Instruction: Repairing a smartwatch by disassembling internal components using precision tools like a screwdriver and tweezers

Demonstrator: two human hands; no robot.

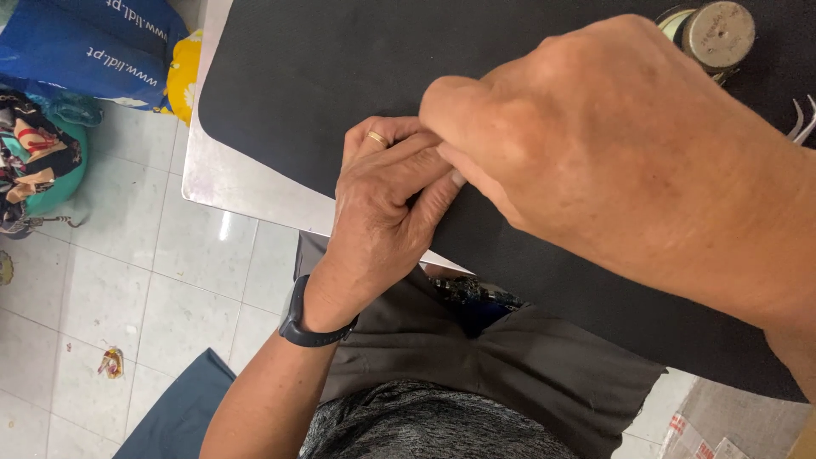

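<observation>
Right hand (595, 161) over curled left hand (387, 200), grips hidden, on black mat (323, 76); metal spool (716, 34) beyond.

My left hand (382, 212) and right hand (578, 144) press together, fingertips pinched, on the black mat (323, 68) near a metal spool (714, 34).

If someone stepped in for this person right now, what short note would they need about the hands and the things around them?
Left hand: curled on the black mat near the table edge, ring on one finger, dark wristband.
Right hand: over the left, fingertips pressed against the left fingers. Anything pinched between them is hidden.
Nearby: round metal spool at the mat's far right; metal tool tips at the right edge.
Done or left: cannot tell from this view.
</observation>
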